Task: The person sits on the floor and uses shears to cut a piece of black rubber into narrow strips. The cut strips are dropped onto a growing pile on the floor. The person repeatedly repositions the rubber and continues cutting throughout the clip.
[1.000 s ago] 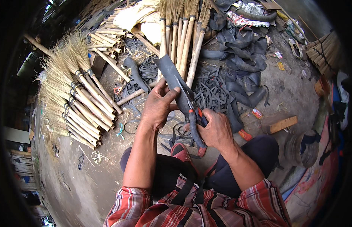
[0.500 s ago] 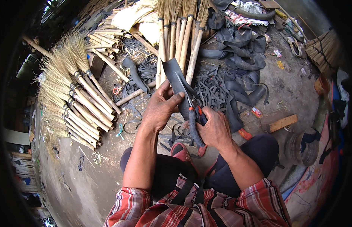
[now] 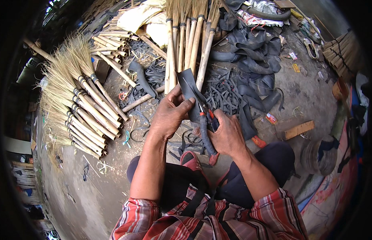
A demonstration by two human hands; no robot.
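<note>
My left hand [image 3: 170, 114] grips a flat strip of black rubber [image 3: 186, 85] that stands up between my hands. My right hand [image 3: 228, 136] is closed on a pair of shears [image 3: 206, 124] with red and dark wrapped handles. The blades run up along the rubber strip, cutting into it. Both hands are over my knees, above a red sandal [image 3: 192, 160]. Cut black rubber strips [image 3: 224, 92] lie on the ground just beyond my hands.
A pile of finished straw brooms with bamboo handles [image 3: 80, 112] lies at the left. More broom handles [image 3: 190, 40] lie straight ahead. Black inner tubes [image 3: 254, 56] are heaped at the upper right. A wooden block [image 3: 298, 130] and a bundle of sticks [image 3: 342, 52] lie to the right.
The shears have advanced up the rubber strip, and my left hand has shifted its hold slightly on it. The strip looks shorter above my hands.
</note>
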